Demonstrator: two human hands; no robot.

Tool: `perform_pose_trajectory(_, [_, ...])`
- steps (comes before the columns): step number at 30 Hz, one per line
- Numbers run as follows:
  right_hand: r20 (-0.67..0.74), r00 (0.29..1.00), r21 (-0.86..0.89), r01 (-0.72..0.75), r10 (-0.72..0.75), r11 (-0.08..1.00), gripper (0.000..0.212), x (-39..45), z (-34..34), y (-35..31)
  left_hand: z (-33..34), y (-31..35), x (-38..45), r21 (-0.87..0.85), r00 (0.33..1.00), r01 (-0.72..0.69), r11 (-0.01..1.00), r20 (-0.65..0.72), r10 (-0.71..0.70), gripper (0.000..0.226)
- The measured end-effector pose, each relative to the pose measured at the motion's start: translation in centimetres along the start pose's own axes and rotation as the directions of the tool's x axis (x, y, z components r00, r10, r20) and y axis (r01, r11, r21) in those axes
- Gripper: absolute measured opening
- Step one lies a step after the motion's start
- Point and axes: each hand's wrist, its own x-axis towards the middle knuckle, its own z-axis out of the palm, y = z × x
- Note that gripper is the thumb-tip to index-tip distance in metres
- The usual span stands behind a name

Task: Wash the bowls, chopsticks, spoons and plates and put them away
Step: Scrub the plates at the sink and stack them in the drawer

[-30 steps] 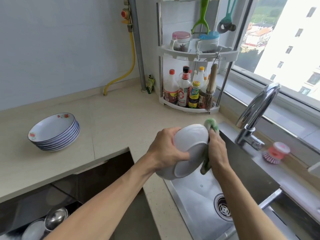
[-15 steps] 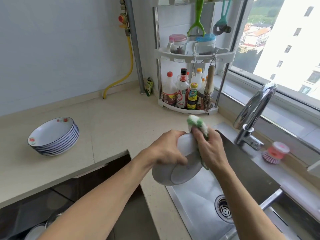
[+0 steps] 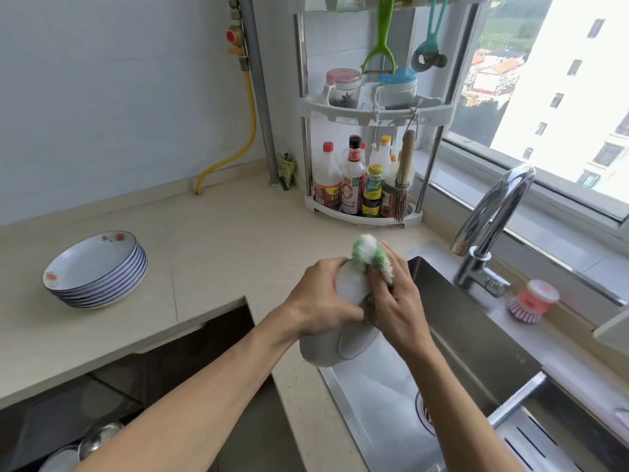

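Bench: a pale beige speckled stone bench [image 3: 211, 253] runs along a light blue-grey wall and turns the corner under a window [image 3: 558, 107].
Sink: a brushed steel sink [image 3: 381, 403] is let into the bench on the right, with a round drain [image 3: 426, 413] in its floor and a slotted steel insert at its near right.
Faucet: a curved chrome faucet [image 3: 490, 226] rises from the far rim of the sink.
Plates: a stack of shallow white plates [image 3: 97, 270] with blue rims and small red flower prints sits on the bench at the left, well apart from the sink.
Bowl: a smooth white bowl [image 3: 337, 349] is held tilted over the near left corner of the sink, its foot ring facing the camera.
Left hand: the left hand [image 3: 321, 301] grips the bowl by its rim, fingers curled over the edge.
Right hand: the right hand [image 3: 398, 301] holds a fluffy green-and-white cloth [image 3: 371, 253] and presses it against the bowl's upper side.
Corner rack: a white two-tier rack [image 3: 367, 110] with steel posts stands in the corner, with sauce bottles [image 3: 350, 178] below and lidded jars above; a bristle whisk hangs at its front.
Brush: a pink round dish brush [image 3: 531, 301] lies on the ledge behind the sink.
Pipe: a grey pipe and a yellow hose [image 3: 250, 107] run down the wall.
Below left: a dark recess holds a shiny steel bowl [image 3: 98, 437].
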Motion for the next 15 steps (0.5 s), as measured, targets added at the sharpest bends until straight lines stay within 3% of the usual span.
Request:
perform_pose_trajectory(2, [-0.045, 0.969, 0.216, -0.229, 0.244, 0.949, 0.033, 1.3, -1.0, 0.0, -0.2, -0.3, -0.3, -0.005, 1.000, -0.020, 1.000, 0.007, 0.020, 0.060])
perform_pose_trajectory(3, [-0.062, 0.953, 0.247, -0.272, 0.295, 0.930, 0.032, 1.7, -1.3, 0.3, -0.3, -0.4, -0.4, -0.018, 1.000, -0.026, 1.000, 0.008, 0.026, 0.062])
perform_pose_trajectory(7, [-0.003, 0.998, 0.044, -0.058, 0.058, 0.997, 0.029, 1.3, -0.6, -0.2, -0.2, -0.6, -0.1, -0.050, 0.999, -0.014, 0.999, -0.039, 0.012, 0.059])
perform_pose_trajectory(8, [0.005, 0.999, 0.070, -0.054, 0.053, 0.996, 0.029, 1.3, -0.7, 0.0, -0.2, -0.6, -0.1, -0.037, 0.999, -0.021, 0.999, -0.038, 0.020, 0.057])
perform_pose_trajectory(12, [-0.105, 0.939, 0.285, -0.288, 0.328, 0.914, 0.034, 0.9, -0.9, 1.4, 0.0, -0.9, -0.5, -0.167, 0.987, -0.022, 0.986, -0.159, -0.005, 0.052])
perform_pose_trajectory(15, [-0.128, 0.983, 0.013, -0.132, 0.132, 0.991, 0.049, -1.2, 1.0, 0.9, 0.6, -0.6, 0.1, -0.379, 0.936, -0.003, 0.925, -0.327, -0.131, 0.045])
